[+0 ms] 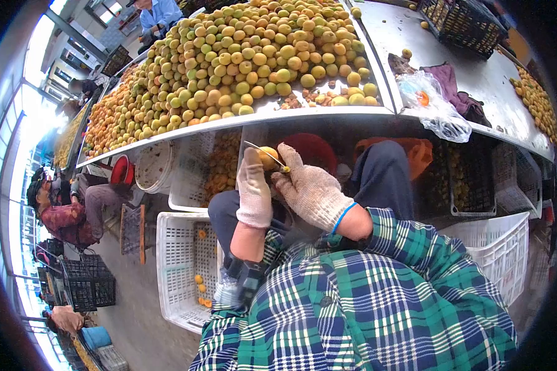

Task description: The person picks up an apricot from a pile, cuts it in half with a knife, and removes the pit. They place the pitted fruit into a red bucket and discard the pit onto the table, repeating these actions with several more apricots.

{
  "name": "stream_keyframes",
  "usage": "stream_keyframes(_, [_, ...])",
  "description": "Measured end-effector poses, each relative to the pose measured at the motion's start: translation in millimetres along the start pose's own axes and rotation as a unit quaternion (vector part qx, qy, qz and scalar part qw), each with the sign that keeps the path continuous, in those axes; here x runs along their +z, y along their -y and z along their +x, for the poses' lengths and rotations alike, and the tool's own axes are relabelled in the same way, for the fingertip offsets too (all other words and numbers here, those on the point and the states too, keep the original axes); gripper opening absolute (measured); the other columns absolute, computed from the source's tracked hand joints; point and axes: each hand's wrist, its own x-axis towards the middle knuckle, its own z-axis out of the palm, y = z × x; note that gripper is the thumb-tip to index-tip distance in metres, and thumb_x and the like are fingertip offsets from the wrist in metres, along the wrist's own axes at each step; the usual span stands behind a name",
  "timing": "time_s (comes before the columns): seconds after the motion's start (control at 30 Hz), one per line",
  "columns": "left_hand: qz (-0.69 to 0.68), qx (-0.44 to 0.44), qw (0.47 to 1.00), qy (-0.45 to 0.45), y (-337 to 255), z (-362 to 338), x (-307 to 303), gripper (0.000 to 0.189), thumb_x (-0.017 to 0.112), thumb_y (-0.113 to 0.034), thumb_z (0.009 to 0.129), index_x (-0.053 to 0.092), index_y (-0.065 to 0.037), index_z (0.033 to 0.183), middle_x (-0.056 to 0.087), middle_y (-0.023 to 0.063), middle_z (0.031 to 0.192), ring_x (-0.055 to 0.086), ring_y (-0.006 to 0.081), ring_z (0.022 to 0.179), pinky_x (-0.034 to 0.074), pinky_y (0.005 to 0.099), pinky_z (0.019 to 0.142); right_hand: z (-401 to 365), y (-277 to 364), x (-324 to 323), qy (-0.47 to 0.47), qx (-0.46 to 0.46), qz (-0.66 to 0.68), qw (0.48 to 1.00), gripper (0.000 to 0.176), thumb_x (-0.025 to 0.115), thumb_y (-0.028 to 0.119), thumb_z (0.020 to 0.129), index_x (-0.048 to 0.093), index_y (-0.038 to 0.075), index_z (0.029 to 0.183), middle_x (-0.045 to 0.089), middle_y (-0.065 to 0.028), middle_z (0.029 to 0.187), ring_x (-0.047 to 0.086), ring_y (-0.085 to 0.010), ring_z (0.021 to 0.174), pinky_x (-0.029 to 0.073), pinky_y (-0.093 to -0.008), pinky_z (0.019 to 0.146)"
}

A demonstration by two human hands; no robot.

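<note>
Both of my hands wear knitted gloves and meet above my lap, below the table's front edge. My left hand [254, 191] has its fingers wrapped round a yellow-orange fruit [268, 159]. In my right hand [312, 190] is a thin knife [263, 151], its blade lying across the top of the fruit. The knife's handle is mostly hidden by the fingers. Beyond my hands, a large heap of green and orange fruit [229, 62] covers the metal table [380, 74].
At my left a white crate [167, 272] holds several fruit pieces; another white crate [495, 253] is at my right. A red basin [306, 151] sits under the table. Plastic bags [436, 105] lie on the tabletop. A seated person [65, 216] is at far left.
</note>
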Motion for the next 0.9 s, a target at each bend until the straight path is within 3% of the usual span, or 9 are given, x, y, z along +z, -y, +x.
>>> stream_keyframes(0.07, [0.111, 0.051, 0.993, 0.005, 3.9, 3.7, 1.7, 0.045, 0.049, -0.045, 0.097, 0.059, -0.003, 0.108, 0.059, 0.0021, 0.093, 0.053, 0.01, 0.082, 0.045, 0.0259, 0.074, 0.8, -1.0, -2.6, -0.013, -0.008, -0.004, 1.0, 0.056, 0.042, 0.038, 0.095, 0.027, 0.007, 0.138, 0.065, -0.0246, 0.082, 0.063, -0.043, 0.076, 0.048, -0.0556, 0.067])
stream_keyframes(0.23, [0.039, 0.067, 0.996, -0.044, -5.8, -1.4, 8.5, 0.051, 0.048, -0.05, 0.096, 0.059, -0.003, 0.111, 0.058, 0.0024, 0.092, 0.053, 0.0103, 0.081, 0.045, 0.0253, 0.074, -2.6, 7.5, -3.4, 0.005, -0.018, -0.025, 0.999, 0.055, 0.046, 0.033, 0.095, 0.025, 0.011, 0.14, 0.064, -0.0249, 0.081, 0.063, -0.0432, 0.077, 0.048, -0.0524, 0.065])
stream_keyframes(0.3, [-0.06, -0.021, 0.996, -0.063, -10.6, -1.6, 8.8, 0.056, 0.043, -0.053, 0.096, 0.058, -0.001, 0.111, 0.059, 0.003, 0.089, 0.054, 0.0109, 0.081, 0.046, 0.025, 0.074, -2.0, 6.6, -4.4, 0.033, -0.003, -0.034, 0.999, 0.056, 0.047, 0.033, 0.094, 0.024, 0.01, 0.14, 0.064, -0.0244, 0.08, 0.063, -0.0426, 0.075, 0.048, -0.0522, 0.063])
stream_keyframes(0.33, [-0.065, -0.042, 0.995, -0.069, -9.4, -0.7, 8.9, 0.055, 0.04, -0.054, 0.097, 0.06, -0.003, 0.104, 0.06, 0.0043, 0.082, 0.055, 0.0122, 0.072, 0.047, 0.0256, 0.069, -1.4, 2.9, -2.5, 0.029, -0.004, -0.039, 0.999, 0.058, 0.047, 0.033, 0.094, 0.023, 0.009, 0.14, 0.064, -0.0242, 0.08, 0.063, -0.0425, 0.074, 0.049, -0.0521, 0.063])
stream_keyframes(0.5, [-0.101, -0.118, 0.987, -0.027, -8.8, 1.3, 9.9, 0.056, 0.039, -0.054, 0.097, 0.06, -0.003, 0.102, 0.062, 0.0049, 0.079, 0.058, 0.0121, 0.072, 0.049, 0.0261, 0.067, 0.7, -5.6, 1.1, 0.012, -0.015, -0.075, 0.997, 0.062, 0.05, 0.034, 0.091, 0.024, 0.003, 0.139, 0.066, -0.0217, 0.082, 0.066, -0.0393, 0.075, 0.051, -0.0525, 0.064])
stream_keyframes(0.63, [0.011, -0.061, 0.998, 0.0, -8.4, 8.8, 5.9, 0.051, 0.053, -0.051, 0.093, 0.062, 0.0, 0.098, 0.063, 0.0054, 0.085, 0.059, 0.0128, 0.076, 0.049, 0.0261, 0.067, 7.0, -8.3, -1.0, 0.015, -0.028, -0.075, 0.997, 0.065, 0.053, 0.033, 0.09, 0.024, 0.002, 0.138, 0.067, -0.0219, 0.086, 0.066, -0.0393, 0.079, 0.051, -0.0519, 0.067])
stream_keyframes(0.73, [0.186, -0.032, 0.982, -0.001, -19.2, 12.9, 6.8, 0.051, 0.067, -0.047, 0.085, 0.063, 0.002, 0.1, 0.063, 0.003, 0.085, 0.056, 0.0097, 0.074, 0.048, 0.0245, 0.066, 8.5, -6.0, -2.7, 0.014, -0.02, -0.06, 0.998, 0.065, 0.055, 0.032, 0.088, 0.025, 0.002, 0.138, 0.067, -0.0219, 0.087, 0.066, -0.0394, 0.08, 0.051, -0.0517, 0.068])
stream_keyframes(0.87, [0.138, 0.0, 0.99, -0.017, -15.3, 12.5, 6.0, 0.052, 0.067, -0.046, 0.086, 0.063, 0.002, 0.104, 0.062, 0.0021, 0.085, 0.056, 0.0082, 0.077, 0.047, 0.024, 0.068, 8.4, -11.5, -0.5, 0.0, -0.035, -0.061, 0.998, 0.07, 0.055, 0.032, 0.087, 0.021, 0.003, 0.14, 0.067, -0.0227, 0.088, 0.066, -0.0395, 0.08, 0.051, -0.052, 0.069])
stream_keyframes(0.9, [0.075, 0.001, 0.997, -0.024, -14.0, 9.0, 9.3, 0.054, 0.062, -0.05, 0.088, 0.063, 0.001, 0.105, 0.063, 0.0036, 0.087, 0.056, 0.0087, 0.078, 0.047, 0.0244, 0.071, 7.4, -12.6, 0.6, -0.009, -0.052, -0.056, 0.997, 0.07, 0.055, 0.033, 0.088, 0.02, 0.003, 0.141, 0.066, -0.023, 0.088, 0.066, -0.0397, 0.08, 0.051, -0.052, 0.068])
